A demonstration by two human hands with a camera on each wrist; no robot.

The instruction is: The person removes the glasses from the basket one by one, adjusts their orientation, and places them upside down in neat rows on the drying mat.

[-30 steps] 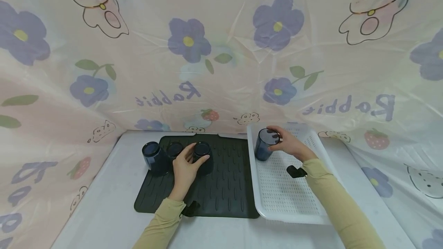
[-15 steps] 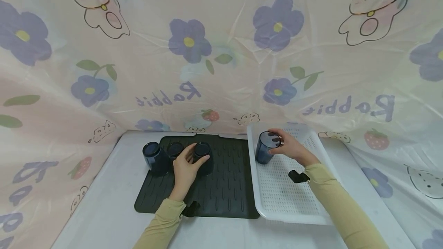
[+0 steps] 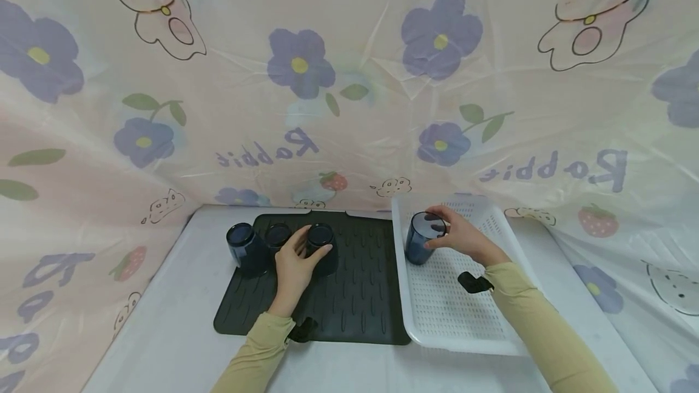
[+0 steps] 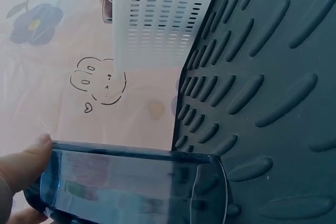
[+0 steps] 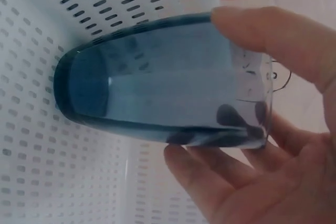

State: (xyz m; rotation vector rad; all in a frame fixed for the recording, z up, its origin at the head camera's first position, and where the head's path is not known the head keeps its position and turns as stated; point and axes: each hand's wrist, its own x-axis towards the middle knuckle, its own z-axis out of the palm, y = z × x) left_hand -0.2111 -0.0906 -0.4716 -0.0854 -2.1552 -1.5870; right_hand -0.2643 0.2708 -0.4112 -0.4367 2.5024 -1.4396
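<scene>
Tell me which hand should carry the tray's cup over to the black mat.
Right. The right hand already grips the blue cup inside the white tray; the left hand is busy holding a cup on the black mat.

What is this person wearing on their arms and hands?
Both arms are covered by long, close-fitting sleeves of pale yellow-green cloth, the left sleeve and the right sleeve. A small black device sits at each wrist. The left hand and right hand are bare: no gloves.

Table (image 3: 164, 332) with mat (image 3: 360, 308), tray (image 3: 453, 314)
</scene>
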